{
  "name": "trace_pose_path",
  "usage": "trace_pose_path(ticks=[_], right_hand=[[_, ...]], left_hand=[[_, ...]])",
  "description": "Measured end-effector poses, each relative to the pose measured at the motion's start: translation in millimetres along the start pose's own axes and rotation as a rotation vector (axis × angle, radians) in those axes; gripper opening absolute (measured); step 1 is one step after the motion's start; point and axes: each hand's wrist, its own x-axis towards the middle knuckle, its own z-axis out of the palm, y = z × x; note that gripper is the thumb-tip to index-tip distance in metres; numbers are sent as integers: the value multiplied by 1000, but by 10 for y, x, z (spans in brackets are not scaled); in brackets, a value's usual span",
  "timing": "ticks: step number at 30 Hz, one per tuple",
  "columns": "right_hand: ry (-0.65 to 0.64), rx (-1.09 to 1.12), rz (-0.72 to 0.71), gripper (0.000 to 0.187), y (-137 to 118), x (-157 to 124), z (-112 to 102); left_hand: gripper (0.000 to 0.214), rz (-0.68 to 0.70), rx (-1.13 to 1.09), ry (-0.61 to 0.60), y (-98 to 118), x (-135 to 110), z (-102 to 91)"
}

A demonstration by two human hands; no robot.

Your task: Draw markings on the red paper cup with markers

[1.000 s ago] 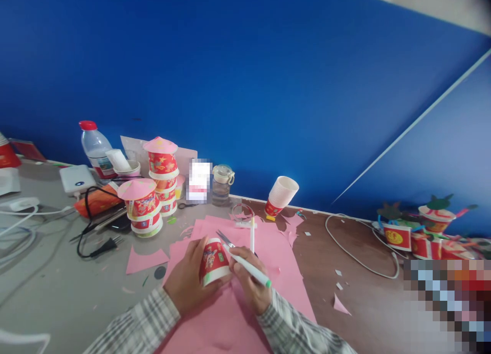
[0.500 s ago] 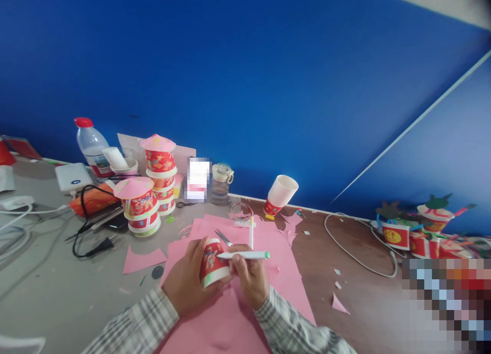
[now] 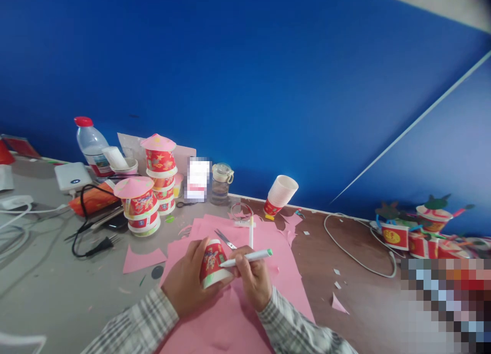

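- Head view: the left hand (image 3: 187, 282) is wrapped around a red paper cup (image 3: 212, 262), clamped on its left side and holding it just above the pink paper (image 3: 230, 318).
- The cup is tilted, with its white rim toward the near edge and its base pointing far.
- The right hand (image 3: 253, 281) is closed on a white marker (image 3: 247, 256), just right of the cup.
- The marker's long axis runs left to right. Its tip touches the cup's right wall and its green end points right and slightly far.
- Both hands sit close together with the cup between them, and the left one carries it.
- Scissors (image 3: 224, 238) lie on the paper just beyond the cup.
- Decorated cup towers (image 3: 138, 205) stand far left.
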Motion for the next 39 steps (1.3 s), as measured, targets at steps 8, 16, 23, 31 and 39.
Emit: trace_pose_path(ticks=[8, 16, 23, 31, 39], right_hand=[[12, 68, 80, 40, 19, 22, -30], [29, 127, 65, 29, 78, 27, 28], [25, 135, 71, 28, 68, 33, 47], [40, 49, 50, 27, 79, 17, 29], [50, 70, 59, 29, 79, 24, 25]], left_hand=[[83, 4, -1, 11, -12, -5, 14], [82, 10, -6, 15, -8, -9, 15], [84, 4, 6, 4, 5, -16, 8], [83, 1, 18, 21, -2, -13, 22], [84, 15, 32, 33, 0, -18, 20]])
